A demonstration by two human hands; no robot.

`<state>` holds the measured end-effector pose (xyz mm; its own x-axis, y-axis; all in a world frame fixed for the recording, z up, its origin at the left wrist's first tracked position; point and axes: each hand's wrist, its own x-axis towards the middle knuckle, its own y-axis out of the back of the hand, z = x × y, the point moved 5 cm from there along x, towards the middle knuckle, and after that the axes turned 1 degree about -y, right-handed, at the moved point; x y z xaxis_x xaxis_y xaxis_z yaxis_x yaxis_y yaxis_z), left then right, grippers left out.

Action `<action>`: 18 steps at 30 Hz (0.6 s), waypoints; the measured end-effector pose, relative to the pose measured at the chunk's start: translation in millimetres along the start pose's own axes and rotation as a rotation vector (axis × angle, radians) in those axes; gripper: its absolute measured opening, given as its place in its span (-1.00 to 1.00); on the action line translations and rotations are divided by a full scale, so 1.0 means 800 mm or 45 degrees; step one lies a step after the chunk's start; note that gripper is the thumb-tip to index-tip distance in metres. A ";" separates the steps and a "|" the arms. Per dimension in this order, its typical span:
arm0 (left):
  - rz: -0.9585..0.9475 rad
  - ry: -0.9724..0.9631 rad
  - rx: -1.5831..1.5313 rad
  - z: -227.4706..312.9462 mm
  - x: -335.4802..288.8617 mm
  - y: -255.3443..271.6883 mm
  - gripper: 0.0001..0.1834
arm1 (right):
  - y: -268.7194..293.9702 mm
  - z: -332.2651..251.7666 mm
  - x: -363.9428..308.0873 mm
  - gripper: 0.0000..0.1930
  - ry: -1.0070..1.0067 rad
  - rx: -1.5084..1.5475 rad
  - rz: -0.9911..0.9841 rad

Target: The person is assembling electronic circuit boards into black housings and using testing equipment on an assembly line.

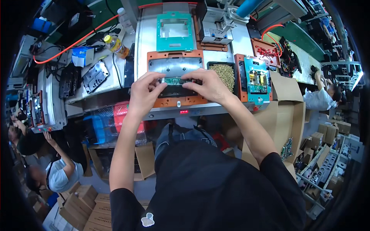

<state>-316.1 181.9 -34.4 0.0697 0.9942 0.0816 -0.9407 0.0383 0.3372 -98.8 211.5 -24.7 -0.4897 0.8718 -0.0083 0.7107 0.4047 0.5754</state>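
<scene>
A narrow green circuit board (173,81) is pinched at its two ends, by the fingertips and thumb of my left hand (144,92) and of my right hand (210,84). It is held level over a dark casing with a shiny metal inner face (175,64). The casing lies in an orange fixture (185,101) on the bench in front of me. My fingers hide the ends of the board, and I cannot tell whether it touches the casing. Just right of the fixture is a black tray of small brass-coloured screws (222,74).
A green frame plate (174,44) lies behind the fixture. To the right stands a green-topped fixture (257,77) bearing a circuit board. A metal device (216,29) is at the back. A yellow-capped bottle (115,45) stands left; an open cardboard box (275,119) is low on the right.
</scene>
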 end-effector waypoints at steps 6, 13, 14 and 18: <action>-0.101 -0.054 0.040 -0.016 -0.009 -0.007 -0.74 | -0.016 0.005 -0.007 -0.70 -0.017 -0.023 -0.014; -0.184 -0.140 0.109 -0.008 -0.021 -0.015 -0.73 | -0.020 0.002 -0.014 -0.71 0.207 -0.158 -0.003; -0.154 -0.253 0.206 -0.006 -0.024 -0.016 -0.74 | -0.023 0.004 -0.016 -0.71 0.208 -0.158 -0.003; -0.115 -0.474 0.445 0.004 -0.032 -0.025 -0.79 | -0.034 0.005 -0.028 -0.68 0.365 -0.344 0.133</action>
<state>-298.2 155.5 -40.2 0.3185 0.8832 0.3443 -0.7628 0.0232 0.6462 -105.2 182.3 -43.1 -0.5703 0.7765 0.2679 0.6245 0.1980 0.7555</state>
